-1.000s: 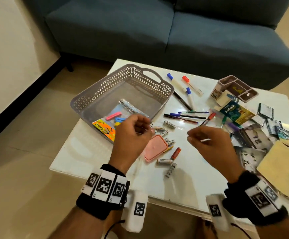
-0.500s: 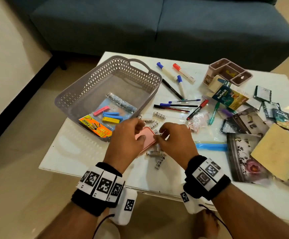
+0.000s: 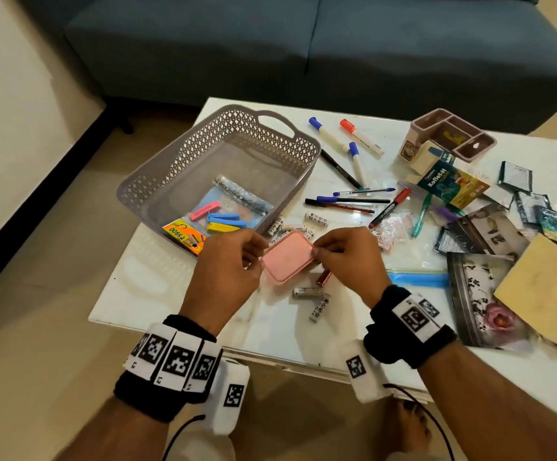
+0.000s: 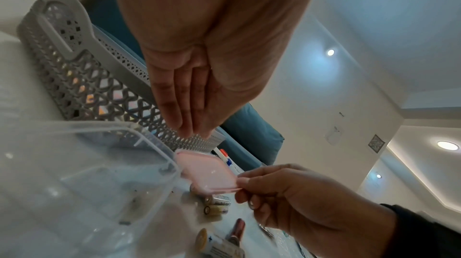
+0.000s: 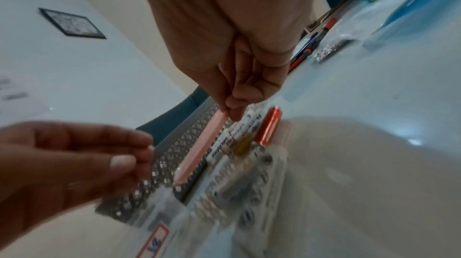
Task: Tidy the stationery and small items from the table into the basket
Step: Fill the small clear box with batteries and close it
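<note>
Basket (image 3: 217, 154) on white table (image 3: 157, 287), blue sofa (image 3: 303, 44) behind, right hand (image 3: 346, 257) pinching pink lid (image 3: 287, 257), left hand (image 3: 227, 261) fingers loose.

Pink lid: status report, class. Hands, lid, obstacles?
Right hand pinches pink lid by its right edge. Left hand at its left edge, grip unclear. Batteries scattered around; basket just beyond.

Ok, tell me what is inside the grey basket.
Inside the grey basket lie a packet of coloured clips and a clear sleeve of small printed items. Anything beneath the packet is covered.
</note>
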